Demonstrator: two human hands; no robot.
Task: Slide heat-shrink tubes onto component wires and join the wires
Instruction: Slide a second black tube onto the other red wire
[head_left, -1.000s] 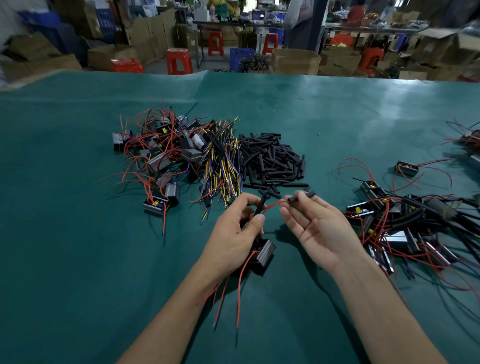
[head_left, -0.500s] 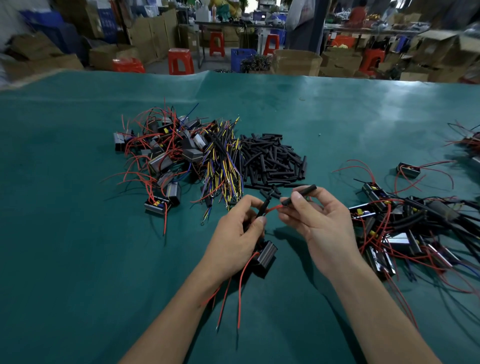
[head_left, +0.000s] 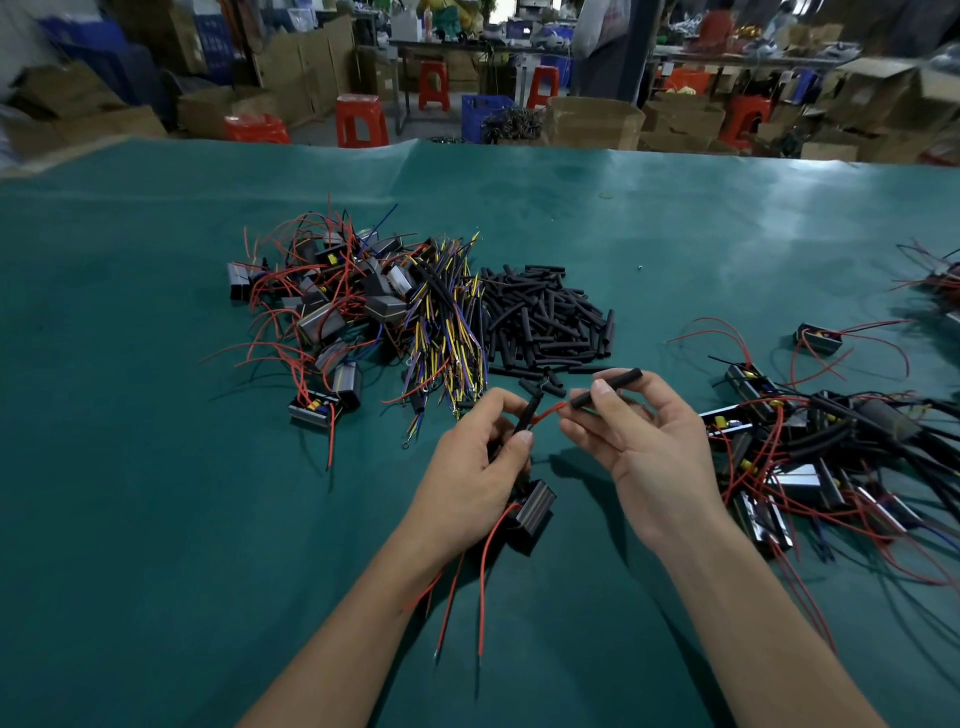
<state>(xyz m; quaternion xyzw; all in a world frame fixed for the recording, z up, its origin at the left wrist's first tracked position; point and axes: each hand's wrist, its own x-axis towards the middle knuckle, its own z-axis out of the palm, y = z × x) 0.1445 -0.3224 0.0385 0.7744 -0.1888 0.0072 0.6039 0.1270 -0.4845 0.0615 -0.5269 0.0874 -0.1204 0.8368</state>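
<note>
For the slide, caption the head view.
Right hand slides a black heat-shrink tube onto a red wire held by the left hand.

A short black heat-shrink tube (head_left: 607, 388) tilts at the tip of a thin red wire (head_left: 548, 413); the small black box-shaped component (head_left: 532, 512) lies below; loose black tubes (head_left: 545, 319) are heaped beyond.

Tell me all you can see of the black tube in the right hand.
The tube is a short, matte black sleeve, like those in the pile behind it. The right hand pinches it near its lower end, tilted up to the right above the table. A red wire meets its lower end; whether it is inside cannot be told.
</note>
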